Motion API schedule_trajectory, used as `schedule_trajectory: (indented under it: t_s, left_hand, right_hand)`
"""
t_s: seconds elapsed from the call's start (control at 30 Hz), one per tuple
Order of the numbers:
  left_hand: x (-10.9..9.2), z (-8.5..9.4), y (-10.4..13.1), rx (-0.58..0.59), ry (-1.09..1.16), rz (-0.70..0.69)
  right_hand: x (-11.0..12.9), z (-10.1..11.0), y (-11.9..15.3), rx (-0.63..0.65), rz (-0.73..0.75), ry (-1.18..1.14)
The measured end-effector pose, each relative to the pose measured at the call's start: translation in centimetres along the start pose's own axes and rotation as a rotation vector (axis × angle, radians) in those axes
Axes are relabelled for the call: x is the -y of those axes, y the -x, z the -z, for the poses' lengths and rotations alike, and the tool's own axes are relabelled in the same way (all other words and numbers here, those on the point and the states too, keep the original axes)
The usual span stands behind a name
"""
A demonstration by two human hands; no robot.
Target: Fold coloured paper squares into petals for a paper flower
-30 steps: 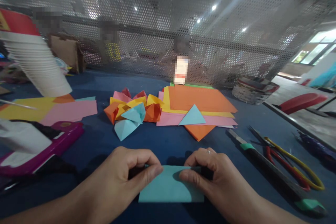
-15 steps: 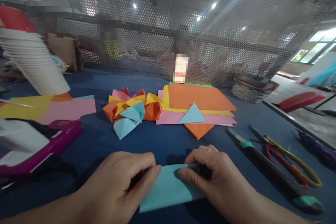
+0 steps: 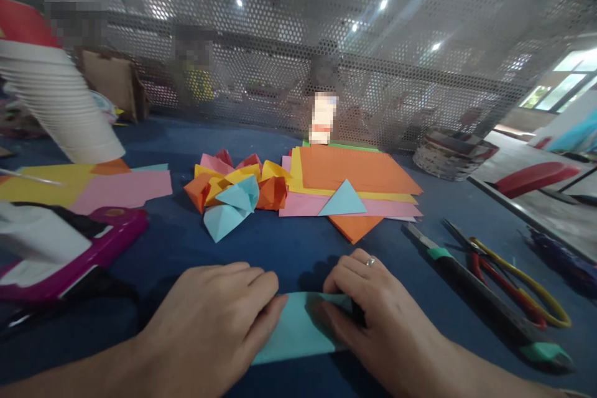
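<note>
Between my hands lies a light blue piece of paper [image 3: 303,326], its upper edge looking folded, flat near the front of the blue table. My left hand [image 3: 224,317] is closed on its left side, the thumb resting along the paper. At the right end, my right hand [image 3: 373,305], with a ring on one finger, pinches the upper edge between thumb and curled fingers. Beyond them sit folded paper pieces [image 3: 237,186] in orange, yellow, pink and light blue. A light blue folded triangle [image 3: 344,200] rests on the stacked coloured sheets [image 3: 354,169].
To the right are a utility knife [image 3: 480,292] and scissors [image 3: 522,286]. A purple tool [image 3: 112,233], pink and yellow paper [image 3: 125,189] and stacked white cups [image 3: 69,99] stand or lie left. A woven basket [image 3: 450,152] is by the mesh screen [image 3: 261,68].
My left hand's fingers have come down further over the paper's left side, and my right hand has shifted slightly left and curled more. The view has tilted slightly.
</note>
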State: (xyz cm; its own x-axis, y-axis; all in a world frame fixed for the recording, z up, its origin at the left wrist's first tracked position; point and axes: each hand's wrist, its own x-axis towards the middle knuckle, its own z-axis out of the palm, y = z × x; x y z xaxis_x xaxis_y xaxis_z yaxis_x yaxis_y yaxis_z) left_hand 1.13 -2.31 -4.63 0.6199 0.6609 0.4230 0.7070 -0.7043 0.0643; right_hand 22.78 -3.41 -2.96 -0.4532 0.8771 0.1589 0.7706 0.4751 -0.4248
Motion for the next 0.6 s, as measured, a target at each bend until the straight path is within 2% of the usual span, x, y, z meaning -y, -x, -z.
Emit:
schedule_trajectory:
  t_s: [0.2, 0.37, 0.43, 0.5, 0.53, 0.6]
  left_hand:
    - [0.1, 0.6, 0.2, -0.142, -0.105, -0.026]
    - [-0.8, 0.2, 0.8, -0.328, 0.033, -0.271]
    - [-1.3, -0.3, 1.1, -0.346, 0.061, -0.353]
    - [-1.7, -0.8, 1.5, -0.28, 0.051, -0.356]
    - [-1.8, -0.9, 1.7, -0.317, 0.049, -0.41]
    - [-2.0, -1.1, 2.2, -0.263, 0.014, -0.369]
  right_hand:
    - [0.2, 0.2, -0.2, 0.018, -0.018, 0.015]
    - [0.3, 0.2, -0.1, 0.031, -0.018, 0.001]
    - [0.3, 0.2, -0.1, 0.028, -0.014, 0.003]
    - [0.1, 0.0, -0.1, 0.021, -0.013, 0.007]
    - [0.1, 0.0, -0.2, 0.021, -0.015, 0.007]
    - [0.0, -0.1, -0.3, 0.02, -0.015, 0.003]
